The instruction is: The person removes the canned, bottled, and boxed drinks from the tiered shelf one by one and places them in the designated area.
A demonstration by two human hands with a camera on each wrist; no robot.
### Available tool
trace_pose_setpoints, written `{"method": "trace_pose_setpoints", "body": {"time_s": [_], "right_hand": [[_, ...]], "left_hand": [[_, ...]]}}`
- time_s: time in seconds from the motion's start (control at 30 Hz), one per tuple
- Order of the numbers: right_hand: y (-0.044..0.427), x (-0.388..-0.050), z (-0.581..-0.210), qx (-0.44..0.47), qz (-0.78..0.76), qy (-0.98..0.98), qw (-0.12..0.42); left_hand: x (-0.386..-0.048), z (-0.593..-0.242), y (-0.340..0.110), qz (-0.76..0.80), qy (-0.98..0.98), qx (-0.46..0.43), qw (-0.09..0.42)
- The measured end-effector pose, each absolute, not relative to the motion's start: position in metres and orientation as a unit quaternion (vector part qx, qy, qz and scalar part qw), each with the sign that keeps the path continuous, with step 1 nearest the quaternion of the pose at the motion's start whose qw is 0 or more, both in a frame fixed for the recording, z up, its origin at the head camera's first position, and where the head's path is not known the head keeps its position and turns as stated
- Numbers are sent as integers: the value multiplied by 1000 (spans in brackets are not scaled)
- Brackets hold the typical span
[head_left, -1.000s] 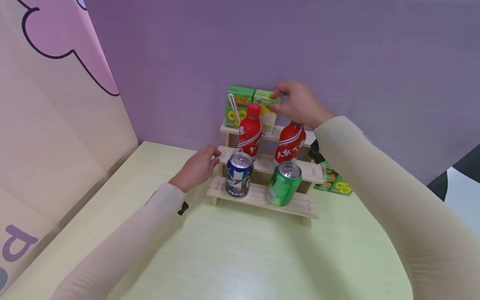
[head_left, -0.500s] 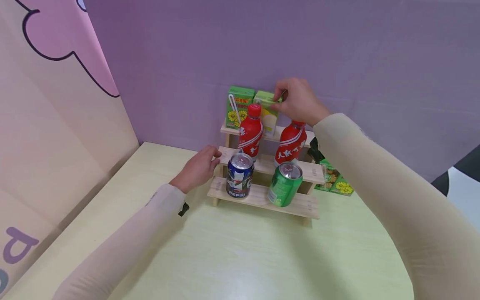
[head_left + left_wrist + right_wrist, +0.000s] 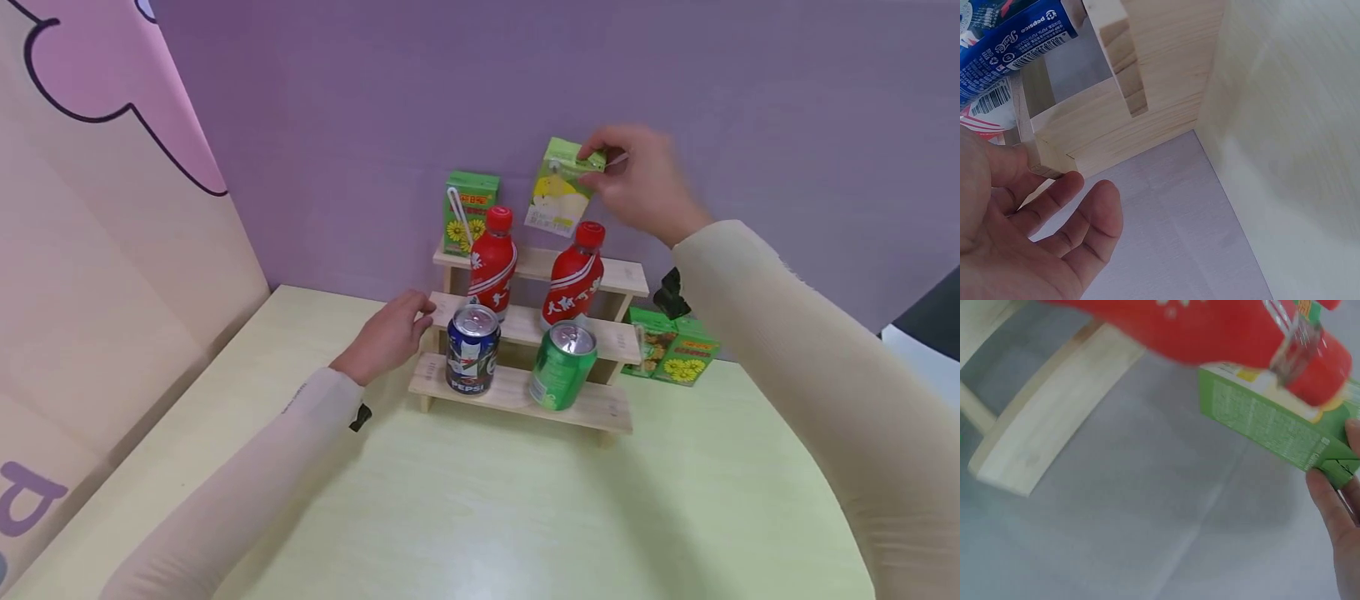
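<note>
My right hand [image 3: 648,179] pinches the top of a light green juice carton [image 3: 558,192], lifted above the top tier of a wooden stepped shelf [image 3: 622,275]. In the right wrist view the carton [image 3: 1260,419] hangs tilted, with fingertips at its top end. My left hand [image 3: 386,333] holds the left end of the shelf's middle board. Seen from the left wrist, thumb and finger pinch that board [image 3: 1054,159], while other fingers stay off it. Two red bottles [image 3: 492,267] stand on the middle tier, one near each end.
A Pepsi can [image 3: 472,354] and a green can [image 3: 562,371] stand on the bottom tier. One green carton [image 3: 468,217] with a white straw is at the top left. More green cartons [image 3: 682,354] stand behind the shelf's right side, before the purple wall [image 3: 360,150].
My right hand has lifted the light green juice carton off the top tier, up and to the right. The left hand keeps its place at the shelf.
</note>
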State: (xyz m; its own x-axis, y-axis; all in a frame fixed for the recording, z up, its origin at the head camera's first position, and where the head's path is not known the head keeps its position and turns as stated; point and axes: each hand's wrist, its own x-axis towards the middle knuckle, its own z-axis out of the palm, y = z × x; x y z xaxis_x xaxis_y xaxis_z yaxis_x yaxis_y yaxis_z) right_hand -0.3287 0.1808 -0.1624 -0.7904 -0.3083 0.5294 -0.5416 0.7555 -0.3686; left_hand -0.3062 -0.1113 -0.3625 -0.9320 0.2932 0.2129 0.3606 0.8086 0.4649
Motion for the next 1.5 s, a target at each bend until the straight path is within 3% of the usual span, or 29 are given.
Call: {"method": "trace_pose_setpoints", "body": {"time_s": [0.3, 0.8, 1.23, 1.5], "right_hand": [[224, -316, -153, 196, 266, -903, 275], [287, -291, -161, 197, 212, -931, 223], [342, -263, -217, 176, 190, -954, 152], [346, -257, -265, 205, 235, -936, 166]], "left_hand": [[-308, -365, -115, -262, -948, -167, 63], [-309, -359, -120, -248, -952, -170, 62], [-311, -357, -120, -240, -953, -172, 65], [-310, -357, -120, -237, -953, -176, 67]]}}
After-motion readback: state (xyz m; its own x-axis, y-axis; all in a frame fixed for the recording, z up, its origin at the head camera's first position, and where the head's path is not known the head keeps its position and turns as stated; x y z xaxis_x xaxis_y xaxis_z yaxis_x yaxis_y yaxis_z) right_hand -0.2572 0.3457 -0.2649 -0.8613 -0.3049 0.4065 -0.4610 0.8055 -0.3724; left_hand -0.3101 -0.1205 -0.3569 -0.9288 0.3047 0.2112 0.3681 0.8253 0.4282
